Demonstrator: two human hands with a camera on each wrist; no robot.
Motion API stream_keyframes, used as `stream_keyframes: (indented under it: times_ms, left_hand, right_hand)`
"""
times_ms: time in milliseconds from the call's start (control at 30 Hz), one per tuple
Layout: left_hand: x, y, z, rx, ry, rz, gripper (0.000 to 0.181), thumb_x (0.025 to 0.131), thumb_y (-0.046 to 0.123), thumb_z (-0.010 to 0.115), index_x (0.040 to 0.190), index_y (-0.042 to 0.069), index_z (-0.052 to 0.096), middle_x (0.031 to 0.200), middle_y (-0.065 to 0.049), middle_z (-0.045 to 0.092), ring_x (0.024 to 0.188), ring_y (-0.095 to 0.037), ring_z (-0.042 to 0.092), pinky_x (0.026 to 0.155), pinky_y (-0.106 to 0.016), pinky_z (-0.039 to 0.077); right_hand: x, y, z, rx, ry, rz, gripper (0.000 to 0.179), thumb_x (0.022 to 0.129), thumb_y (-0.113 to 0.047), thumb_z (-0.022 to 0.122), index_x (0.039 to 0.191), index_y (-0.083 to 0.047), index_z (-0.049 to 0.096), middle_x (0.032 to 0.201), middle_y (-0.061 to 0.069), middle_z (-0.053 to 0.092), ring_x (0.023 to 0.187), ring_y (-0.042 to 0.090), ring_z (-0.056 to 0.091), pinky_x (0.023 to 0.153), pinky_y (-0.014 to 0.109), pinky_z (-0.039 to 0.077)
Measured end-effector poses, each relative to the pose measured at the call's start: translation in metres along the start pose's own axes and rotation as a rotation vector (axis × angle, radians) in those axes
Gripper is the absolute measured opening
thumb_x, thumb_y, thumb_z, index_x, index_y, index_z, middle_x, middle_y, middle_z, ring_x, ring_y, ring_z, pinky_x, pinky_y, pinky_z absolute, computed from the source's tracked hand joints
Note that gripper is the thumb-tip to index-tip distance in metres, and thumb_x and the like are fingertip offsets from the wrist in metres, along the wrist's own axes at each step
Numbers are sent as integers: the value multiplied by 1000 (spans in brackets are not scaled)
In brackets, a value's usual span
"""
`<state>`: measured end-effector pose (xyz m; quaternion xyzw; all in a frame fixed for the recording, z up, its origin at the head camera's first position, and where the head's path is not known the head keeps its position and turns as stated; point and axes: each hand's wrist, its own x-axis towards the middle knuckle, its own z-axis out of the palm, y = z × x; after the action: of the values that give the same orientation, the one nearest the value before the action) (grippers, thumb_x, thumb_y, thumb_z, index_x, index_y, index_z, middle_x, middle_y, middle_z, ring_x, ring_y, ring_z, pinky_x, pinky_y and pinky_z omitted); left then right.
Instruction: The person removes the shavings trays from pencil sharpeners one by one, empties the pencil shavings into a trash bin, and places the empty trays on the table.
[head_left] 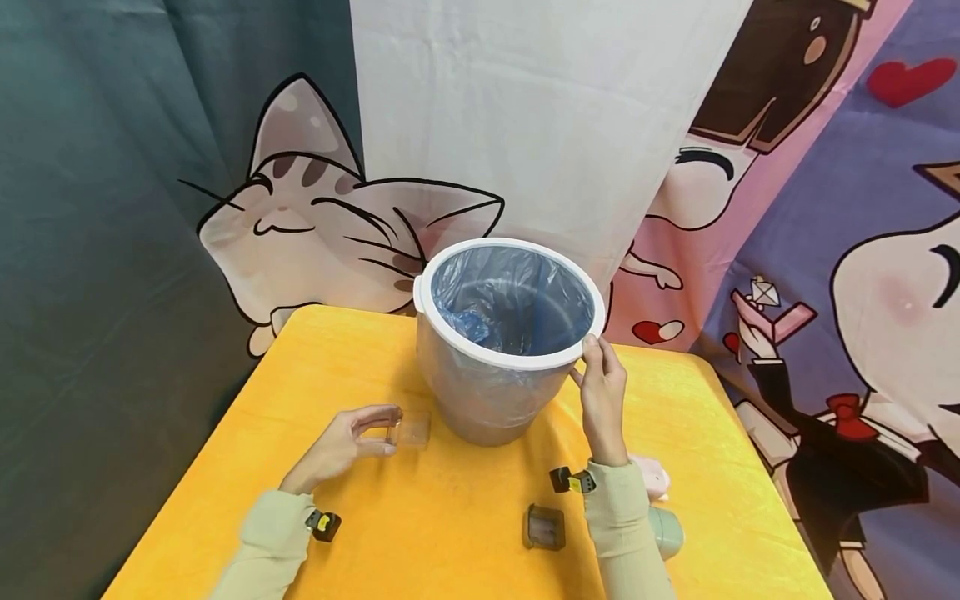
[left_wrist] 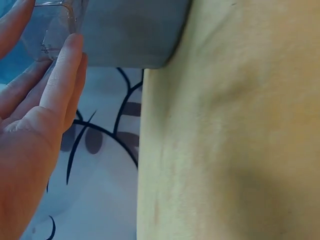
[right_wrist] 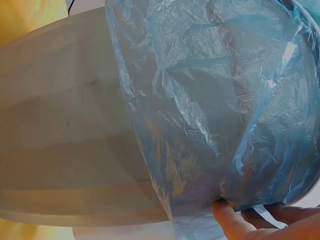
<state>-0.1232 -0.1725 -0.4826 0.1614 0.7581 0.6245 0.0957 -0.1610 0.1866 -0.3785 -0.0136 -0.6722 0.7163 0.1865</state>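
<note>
A grey waste bin (head_left: 480, 408) with a white rim ring (head_left: 517, 360) stands on the yellow-covered table. A thin blue bag (head_left: 517, 292) lines it, folded over the outside under the ring. My right hand (head_left: 604, 400) holds the ring at its near right side, fingertips against the overhanging bag (right_wrist: 200, 100) in the right wrist view. To the left of the bin, my left hand (head_left: 347, 442) pinches a small clear plastic box (head_left: 412, 429) between thumb and fingers. The left wrist view shows that box at the fingertips, the bin wall (left_wrist: 130, 35) behind it.
A small brownish see-through container (head_left: 544, 527) lies on the table (head_left: 420, 533) near the front. Beside the right forearm are a pink object (head_left: 652, 477) and a pale green one (head_left: 666, 532), both partly hidden. Printed curtains (head_left: 525, 108) hang behind the table.
</note>
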Motion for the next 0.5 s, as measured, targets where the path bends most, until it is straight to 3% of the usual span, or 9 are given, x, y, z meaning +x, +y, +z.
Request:
stream_keyframes:
  times_ms: [200, 300, 500]
  left_hand:
    - [-5, -12, 13, -7, -46, 14, 54, 80, 13, 71, 129, 8, 50, 129, -11, 53, 117, -29, 49, 98, -40, 41]
    - [-8, -16, 19, -12, -71, 8, 54, 81, 13, 70, 131, 7, 49, 131, -15, 51, 118, -30, 48, 100, -49, 36]
    - [-9, -19, 33, -51, -73, -6, 57, 79, 12, 71, 131, 4, 48, 130, -19, 50, 117, -32, 49, 99, -58, 32]
  right_hand:
    - [-1, 0, 0, 0, -1, 1, 54, 91, -45, 50, 132, -10, 49, 127, 6, 51, 117, 19, 48, 91, 43, 47]
    - [-1, 0, 0, -1, -2, 3, 53, 91, -45, 50, 132, -10, 49, 127, 6, 51, 117, 20, 48, 91, 44, 47]
    - [-1, 0, 0, -6, 2, -2, 53, 91, -45, 50, 131, -9, 50, 127, 7, 51, 117, 20, 49, 91, 44, 47]
